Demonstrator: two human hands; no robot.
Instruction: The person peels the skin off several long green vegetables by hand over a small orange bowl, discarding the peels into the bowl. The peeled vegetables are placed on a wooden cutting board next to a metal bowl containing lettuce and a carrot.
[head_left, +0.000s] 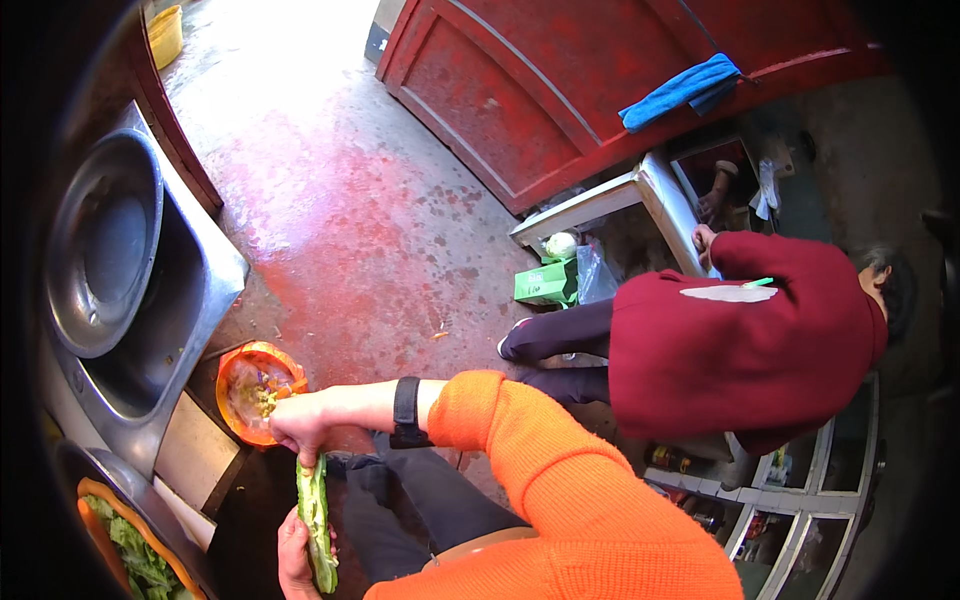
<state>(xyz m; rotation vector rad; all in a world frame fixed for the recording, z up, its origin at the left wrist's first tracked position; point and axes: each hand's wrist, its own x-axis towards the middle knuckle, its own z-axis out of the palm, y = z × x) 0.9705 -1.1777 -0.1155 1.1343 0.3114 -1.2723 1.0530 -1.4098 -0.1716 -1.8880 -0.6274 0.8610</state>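
Note:
A long green vegetable (317, 525), split lengthwise with pale flesh showing, looks like half a bitter melon. My left hand (295, 553) is wrapped round its lower part, thumb along the side. At its upper end, my right hand (300, 426) has its fingers on the flesh; a black band is on that wrist. Just beyond my right hand stands an orange-rimmed bin (225, 390) lined with plastic, holding yellowish scraps. At the lower left is a metal bowl (124, 480), and in it an orange-rimmed container (161, 551) of leafy greens.
A steel sink (217, 292) with a large metal basin (105, 247) is at left. To the right, a person in a dark red jacket (735, 337) leans over a white-framed cabinet (664, 202). A green box (545, 283) sits on the floor near a red door (495, 97) with a blue towel (679, 91).

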